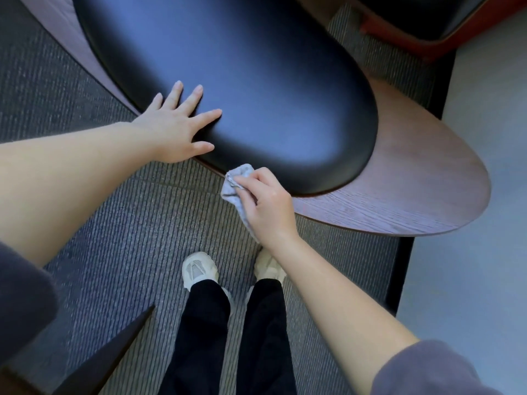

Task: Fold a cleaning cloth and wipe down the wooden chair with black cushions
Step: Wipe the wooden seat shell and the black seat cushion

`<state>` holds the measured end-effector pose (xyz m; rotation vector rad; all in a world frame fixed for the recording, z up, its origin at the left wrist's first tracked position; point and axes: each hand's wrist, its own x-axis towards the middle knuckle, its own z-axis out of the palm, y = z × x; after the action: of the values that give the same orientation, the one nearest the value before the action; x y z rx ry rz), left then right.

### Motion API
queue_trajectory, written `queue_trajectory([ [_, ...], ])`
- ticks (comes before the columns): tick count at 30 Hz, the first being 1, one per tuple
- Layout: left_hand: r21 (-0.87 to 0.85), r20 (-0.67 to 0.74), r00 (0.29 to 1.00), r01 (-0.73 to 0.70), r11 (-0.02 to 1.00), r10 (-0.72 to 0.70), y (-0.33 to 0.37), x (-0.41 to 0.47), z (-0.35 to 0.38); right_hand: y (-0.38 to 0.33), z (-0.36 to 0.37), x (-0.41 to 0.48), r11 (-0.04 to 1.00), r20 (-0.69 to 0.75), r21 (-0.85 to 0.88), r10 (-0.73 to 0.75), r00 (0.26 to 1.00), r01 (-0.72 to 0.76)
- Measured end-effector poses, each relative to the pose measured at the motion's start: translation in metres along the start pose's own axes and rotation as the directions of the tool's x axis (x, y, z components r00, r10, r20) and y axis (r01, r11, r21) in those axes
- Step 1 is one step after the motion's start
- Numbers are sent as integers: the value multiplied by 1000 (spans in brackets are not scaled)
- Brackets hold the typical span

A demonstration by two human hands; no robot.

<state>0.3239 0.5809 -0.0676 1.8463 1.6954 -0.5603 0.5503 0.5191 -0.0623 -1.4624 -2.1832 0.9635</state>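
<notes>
A long black cushion (242,89) lies on the chair's rounded wooden shell (399,189), which sticks out to the right of it. My left hand (176,129) rests flat on the cushion's near left edge, fingers spread. My right hand (266,203) grips a small grey cleaning cloth (235,181), bunched up, and holds it against the wooden rim just below the cushion's front end. Part of the cloth hangs down under my palm.
Grey ribbed carpet (128,238) covers the floor under me, where my two feet (199,269) in pale shoes stand. A second chair with an orange-brown shell (422,38) is at the top right. Smooth pale floor (470,280) runs along the right. A dark pointed shape (114,352) lies at the bottom left.
</notes>
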Motion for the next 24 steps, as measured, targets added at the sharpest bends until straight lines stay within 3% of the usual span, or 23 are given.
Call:
queue_trajectory([
  [6, -63, 46, 999, 19, 998, -16, 45, 3, -6, 75, -93, -16, 928, 195, -356, -44, 980, 113],
  [12, -99, 35, 998, -46, 994, 50, 109, 15, -3, 105, -127, -5, 907, 451, -327, -97, 887, 266],
  [16, -163, 52, 998, -27, 986, 36, 147, 25, -6, 126, -151, 9, 896, 369, -375, -91, 925, 238],
  [20, -189, 69, 996, 69, 980, -57, 173, 34, -10, 131, -160, -1, 889, 497, -292, -175, 850, 354],
  [24, -225, 124, 983, 162, 961, -137, 186, 39, -18, 158, -193, 25, 897, 283, -422, -2, 959, 127],
])
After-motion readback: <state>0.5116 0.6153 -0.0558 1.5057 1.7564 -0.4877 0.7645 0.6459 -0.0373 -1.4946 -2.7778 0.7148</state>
